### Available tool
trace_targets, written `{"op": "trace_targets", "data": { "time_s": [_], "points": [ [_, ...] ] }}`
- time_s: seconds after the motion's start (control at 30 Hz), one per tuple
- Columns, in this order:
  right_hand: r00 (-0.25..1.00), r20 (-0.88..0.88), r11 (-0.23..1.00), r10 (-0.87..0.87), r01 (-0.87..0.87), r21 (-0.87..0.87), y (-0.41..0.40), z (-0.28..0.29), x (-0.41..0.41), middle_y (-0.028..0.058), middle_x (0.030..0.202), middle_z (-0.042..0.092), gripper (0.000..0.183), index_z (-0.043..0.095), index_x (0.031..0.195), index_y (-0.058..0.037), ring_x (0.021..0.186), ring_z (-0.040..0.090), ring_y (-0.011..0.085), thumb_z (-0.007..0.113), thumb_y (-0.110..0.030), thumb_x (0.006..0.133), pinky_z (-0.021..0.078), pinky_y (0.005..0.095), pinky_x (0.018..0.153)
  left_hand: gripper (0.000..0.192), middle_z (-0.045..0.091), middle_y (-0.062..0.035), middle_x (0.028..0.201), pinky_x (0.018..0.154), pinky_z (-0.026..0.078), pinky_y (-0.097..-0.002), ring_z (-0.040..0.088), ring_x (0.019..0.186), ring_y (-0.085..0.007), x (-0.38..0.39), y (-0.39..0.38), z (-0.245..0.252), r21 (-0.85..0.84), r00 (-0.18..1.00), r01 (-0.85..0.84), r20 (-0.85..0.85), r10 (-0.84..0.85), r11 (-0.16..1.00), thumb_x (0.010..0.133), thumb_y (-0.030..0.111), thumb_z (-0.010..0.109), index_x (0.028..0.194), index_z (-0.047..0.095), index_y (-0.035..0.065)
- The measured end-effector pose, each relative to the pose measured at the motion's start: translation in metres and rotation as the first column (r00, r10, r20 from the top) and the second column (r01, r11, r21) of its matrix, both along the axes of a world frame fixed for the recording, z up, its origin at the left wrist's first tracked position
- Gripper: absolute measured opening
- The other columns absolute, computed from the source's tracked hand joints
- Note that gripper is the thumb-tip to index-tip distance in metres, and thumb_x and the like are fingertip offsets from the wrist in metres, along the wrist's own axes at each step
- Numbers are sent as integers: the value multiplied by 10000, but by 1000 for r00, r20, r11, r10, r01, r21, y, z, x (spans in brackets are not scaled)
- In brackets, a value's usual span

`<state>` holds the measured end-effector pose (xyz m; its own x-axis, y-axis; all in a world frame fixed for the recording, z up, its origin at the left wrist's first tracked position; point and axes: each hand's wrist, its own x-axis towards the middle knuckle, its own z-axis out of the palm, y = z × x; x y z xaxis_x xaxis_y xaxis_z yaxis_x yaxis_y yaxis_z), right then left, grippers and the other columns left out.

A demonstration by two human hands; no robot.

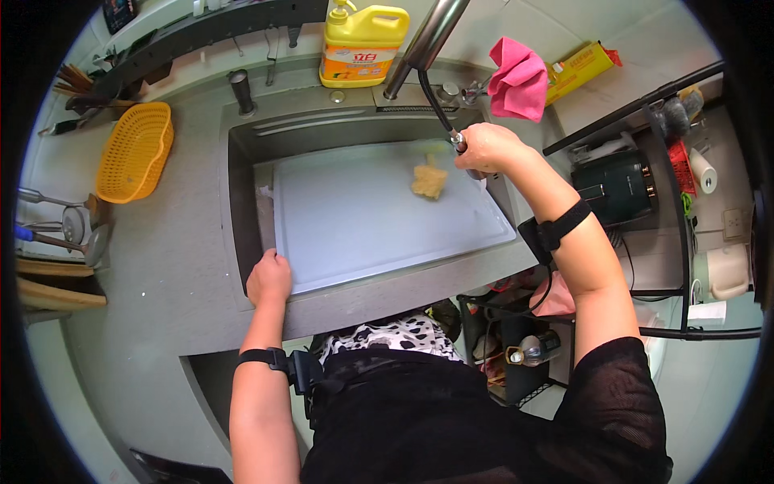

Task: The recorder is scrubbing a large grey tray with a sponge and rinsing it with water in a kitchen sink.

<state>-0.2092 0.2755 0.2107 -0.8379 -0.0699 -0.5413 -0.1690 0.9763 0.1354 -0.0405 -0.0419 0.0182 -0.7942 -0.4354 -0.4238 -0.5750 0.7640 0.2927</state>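
A large pale rectangular tray [363, 221] with a raised rim lies tilted over the grey sink [240, 199]. My left hand [269, 279] grips its near left corner. My right hand [488, 148] is closed around the pull-out faucet's spray head [459, 142], above the tray's right side. A dark hose [430, 97] links this head to the metal spout [436, 33]. Water seems to fall from the head onto the tray, though the stream is faint. On the tray, left of my right hand, sits a ragged yellow sponge or scrubbing cloth [430, 181].
Behind the sink stand a yellow detergent jug [363, 48] and a dark cylindrical fitting [242, 91]. A pink cloth [517, 78] hangs at the back right. On the left counter is a yellow plastic basket [134, 152]. A black rack [683, 242] holding a dark green appliance [614, 187] flanks my right arm.
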Motion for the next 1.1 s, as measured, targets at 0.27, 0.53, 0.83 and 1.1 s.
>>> {"op": "trace_targets", "data": {
  "time_s": [0.27, 0.53, 0.83, 1.1],
  "points": [
    [975, -214, 993, 62, -83, -88, 9, -42, -12, 148, 913, 631, 261, 637, 895, -82, 889, 609, 329, 611, -296, 748, 495, 422, 783, 372, 650, -148, 1037, 792, 492, -438, 617, 961, -338, -1, 0, 2, 8, 1000, -9, 27, 9, 1000, 868, 300, 405, 1152, 602, 163],
    [942, -316, 853, -115, -70, -518, -2, -79, -16, 113, 1088, 609, 442, 602, 1128, -136, 1041, 569, 299, 689, -330, 740, 455, 386, 902, 376, 648, -154, 1037, 804, 489, -445, 614, 964, -341, -1, -2, 2, 24, 999, -20, 31, 19, 1000, 865, 298, 407, 1159, 598, 163],
    [884, -443, 887, -147, -80, -454, 3, -83, -31, 90, 1157, 574, 448, 583, 1160, -142, 1079, 554, 274, 668, -320, 757, 449, 374, 918, 373, 652, -157, 1021, 797, 491, -448, 617, 951, -348, -2, 0, 4, 31, 1000, -20, 22, 20, 999, 866, 289, 409, 1155, 601, 152],
    [857, -502, 966, -116, -20, -258, -4, -54, -23, 62, 1141, 570, 340, 605, 1111, -181, 1044, 572, 266, 624, -306, 795, 473, 386, 879, 372, 655, -163, 1009, 791, 493, -453, 621, 940, -352, -1, -2, 2, 24, 1000, -15, 13, 14, 1000, 865, 284, 409, 1150, 604, 147]
  ]
}}
